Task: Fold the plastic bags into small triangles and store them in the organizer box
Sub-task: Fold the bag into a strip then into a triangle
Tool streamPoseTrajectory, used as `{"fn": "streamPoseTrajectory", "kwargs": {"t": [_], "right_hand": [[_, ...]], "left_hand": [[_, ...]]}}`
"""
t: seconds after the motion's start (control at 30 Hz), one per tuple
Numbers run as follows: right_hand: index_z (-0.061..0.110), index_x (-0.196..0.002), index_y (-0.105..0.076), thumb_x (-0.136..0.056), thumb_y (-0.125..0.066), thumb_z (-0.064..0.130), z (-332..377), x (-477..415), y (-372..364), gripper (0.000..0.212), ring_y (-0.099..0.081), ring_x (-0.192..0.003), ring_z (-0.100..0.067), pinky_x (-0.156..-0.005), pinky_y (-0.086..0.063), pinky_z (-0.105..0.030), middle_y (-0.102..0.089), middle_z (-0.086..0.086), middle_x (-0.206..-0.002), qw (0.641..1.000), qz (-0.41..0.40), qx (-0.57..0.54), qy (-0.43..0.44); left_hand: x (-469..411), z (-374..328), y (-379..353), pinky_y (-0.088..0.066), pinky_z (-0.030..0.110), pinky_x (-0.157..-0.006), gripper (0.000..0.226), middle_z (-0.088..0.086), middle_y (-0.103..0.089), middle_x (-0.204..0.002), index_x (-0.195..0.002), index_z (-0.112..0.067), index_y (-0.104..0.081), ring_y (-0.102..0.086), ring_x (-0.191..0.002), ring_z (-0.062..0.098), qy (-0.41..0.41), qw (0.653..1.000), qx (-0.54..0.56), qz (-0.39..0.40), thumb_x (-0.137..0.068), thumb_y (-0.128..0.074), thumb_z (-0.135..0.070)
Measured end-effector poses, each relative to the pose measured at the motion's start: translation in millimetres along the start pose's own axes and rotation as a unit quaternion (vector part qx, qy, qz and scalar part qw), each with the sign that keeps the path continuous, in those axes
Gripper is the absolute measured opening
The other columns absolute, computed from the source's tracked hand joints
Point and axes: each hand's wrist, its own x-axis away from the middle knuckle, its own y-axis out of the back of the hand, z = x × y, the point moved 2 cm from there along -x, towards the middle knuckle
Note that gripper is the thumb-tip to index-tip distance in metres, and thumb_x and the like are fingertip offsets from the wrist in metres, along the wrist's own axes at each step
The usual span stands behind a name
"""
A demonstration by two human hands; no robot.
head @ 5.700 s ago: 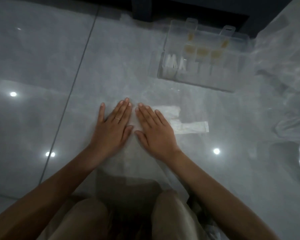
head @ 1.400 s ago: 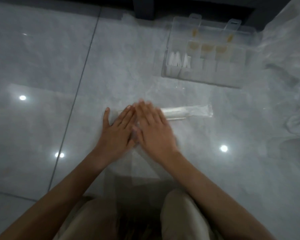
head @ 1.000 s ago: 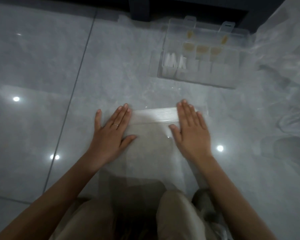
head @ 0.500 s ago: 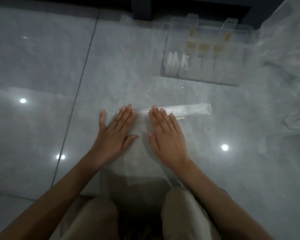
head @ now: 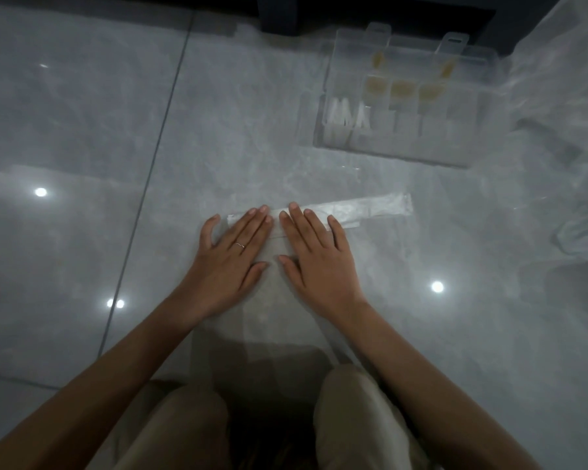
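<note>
A clear plastic bag point(head: 275, 313) lies flat on the grey tiled floor in front of my knees. Its far edge shows as a whitish folded strip point(head: 364, 208) running to the right. My left hand point(head: 230, 257) and my right hand point(head: 319, 259) press flat on the bag side by side, fingers straight, fingertips at the strip. The clear organizer box point(head: 455, 144) stands open at the far right; white folded triangles point(head: 348, 117) fill its left compartment and yellowish pieces point(head: 401, 89) sit in the back ones.
A heap of loose clear plastic bags point(head: 564, 137) spreads along the right side of the floor. A dark piece of furniture point(head: 370, 11) stands behind the box. My knees point(head: 350, 418) are at the bottom edge.
My right hand swept out to the right along the bag and came back beside the left hand. The bag's far edge now lies as a narrow folded strip. The left hand stayed put.
</note>
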Motion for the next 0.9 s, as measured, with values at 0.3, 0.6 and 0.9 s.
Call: {"fn": "streamPoseTrajectory", "kwargs": {"t": [0.3, 0.6, 0.9], "right_hand": [[0.014, -0.152, -0.027, -0.097, -0.028, 0.052, -47, 15, 11, 0.067, -0.026, -0.145, -0.025, -0.118, -0.011, -0.037, -0.024, -0.007, -0.159, 0.997, 0.008, -0.008, -0.078], [0.01, -0.129, -0.054, -0.096, -0.043, 0.024, -73, 35, 58, 0.037, -0.043, -0.13, -0.009, -0.109, -0.029, -0.019, -0.048, 0.003, -0.139, 0.912, -0.197, -0.289, -0.212], [0.003, -0.128, -0.053, -0.1, -0.044, 0.013, -40, 38, 65, 0.031, -0.067, -0.105, -0.022, -0.068, -0.057, -0.024, -0.064, -0.011, -0.124, 0.398, -0.043, -0.782, -0.477]], "left_hand": [[5, 4, 1, -0.006, 0.053, -0.112, 0.069, 0.01, -0.021, -0.158, -0.151, -0.005, -0.027, -0.019, -0.144, 0.017, 0.038, 0.999, -0.009, 0.015, -0.097, -0.027, -0.049], [0, 2, 20, 0.004, 0.044, -0.116, 0.064, 0.01, -0.03, -0.156, -0.146, -0.009, -0.035, -0.024, -0.143, 0.016, 0.052, 0.994, 0.094, -0.025, -0.095, -0.035, -0.047], [-91, -30, 47, -0.044, 0.041, -0.083, 0.046, 0.009, -0.064, -0.106, -0.113, -0.009, -0.062, -0.057, -0.101, 0.032, 0.056, 0.981, 0.185, -0.023, -0.077, -0.066, -0.037]]}}
